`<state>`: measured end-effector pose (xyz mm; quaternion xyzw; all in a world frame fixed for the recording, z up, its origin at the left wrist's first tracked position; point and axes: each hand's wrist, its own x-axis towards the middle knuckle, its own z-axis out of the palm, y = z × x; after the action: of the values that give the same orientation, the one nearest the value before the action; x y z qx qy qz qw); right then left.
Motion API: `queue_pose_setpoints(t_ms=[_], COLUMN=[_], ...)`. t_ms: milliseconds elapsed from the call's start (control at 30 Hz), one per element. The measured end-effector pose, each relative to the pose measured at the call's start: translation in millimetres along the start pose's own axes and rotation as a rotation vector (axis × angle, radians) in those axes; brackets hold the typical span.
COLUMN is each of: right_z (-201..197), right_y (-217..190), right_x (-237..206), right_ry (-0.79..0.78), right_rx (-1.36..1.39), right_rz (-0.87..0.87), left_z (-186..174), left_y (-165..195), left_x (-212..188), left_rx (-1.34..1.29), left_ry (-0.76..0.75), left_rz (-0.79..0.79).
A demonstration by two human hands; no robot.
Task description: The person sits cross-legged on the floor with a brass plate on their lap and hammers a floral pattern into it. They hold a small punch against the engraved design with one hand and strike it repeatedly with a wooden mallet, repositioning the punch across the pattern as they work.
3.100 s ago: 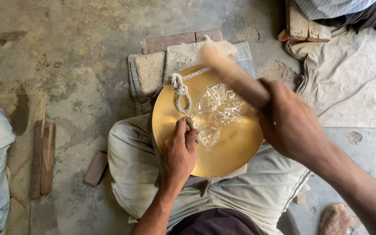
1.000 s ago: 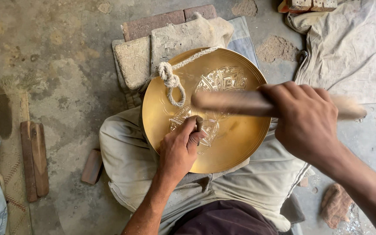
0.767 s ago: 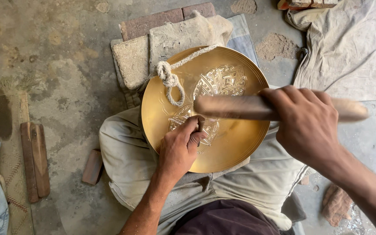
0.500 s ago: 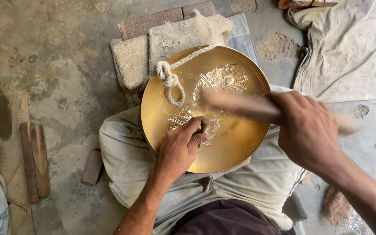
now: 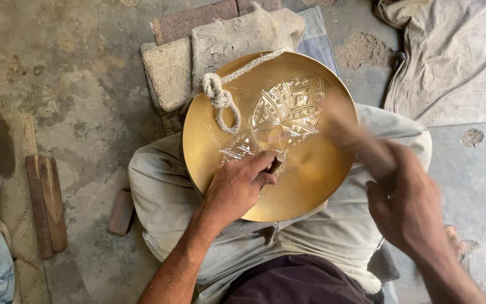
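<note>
The left hand (image 5: 237, 188) rests on the near half of a round brass plate (image 5: 310, 186) that lies tilted across the person's lap. Its fingers are curled shut around a small dark chisel (image 5: 275, 165), whose tip touches the plate just below the engraved leaf pattern (image 5: 285, 115). The right hand (image 5: 406, 205) hangs over the plate's right rim, closed on a wooden mallet (image 5: 355, 141) that shows only as a motion-blurred streak slanting up towards the plate's centre; how tightly it is gripped cannot be told.

The plate is shallow and golden, and it holds nothing loose except a knotted loop of pale rope (image 5: 220, 104), which lies on its upper left part and runs off over the far rim. The engraved leaves shine brighter than the smooth metal around them.

Under the plate are the light trousers (image 5: 164, 191) of the person's folded legs. Left of the knee a small brown block (image 5: 122, 211) lies on the concrete floor (image 5: 74, 73), and further left lie two wooden slats (image 5: 46, 205) side by side. Beyond the plate's far edge sit grey padded cushions (image 5: 220, 42) against a reddish brick (image 5: 198, 19). At the far right a crumpled pale cloth (image 5: 457, 62) is spread on the floor.
</note>
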<state>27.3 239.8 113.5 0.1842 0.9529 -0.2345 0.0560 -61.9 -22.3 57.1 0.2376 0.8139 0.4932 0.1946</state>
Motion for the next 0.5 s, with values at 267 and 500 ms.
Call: queue_pose_setpoints(t_ms=[267,500], right_z=[-0.2,3.7], right_y=[18.7,64.0], right_x=[-46.6,-59.2], right_ry=[0.268,0.398], right_rx=[0.319,0.736], right_rz=[0.048,0.289], left_z=[-14.0,-38.4], left_y=[-2.9,-1.5], left_x=[-29.0,-73.5], left_rx=[-0.236,-0.345], left_ry=[0.338,0.774], left_rz=[-0.024,-0.116])
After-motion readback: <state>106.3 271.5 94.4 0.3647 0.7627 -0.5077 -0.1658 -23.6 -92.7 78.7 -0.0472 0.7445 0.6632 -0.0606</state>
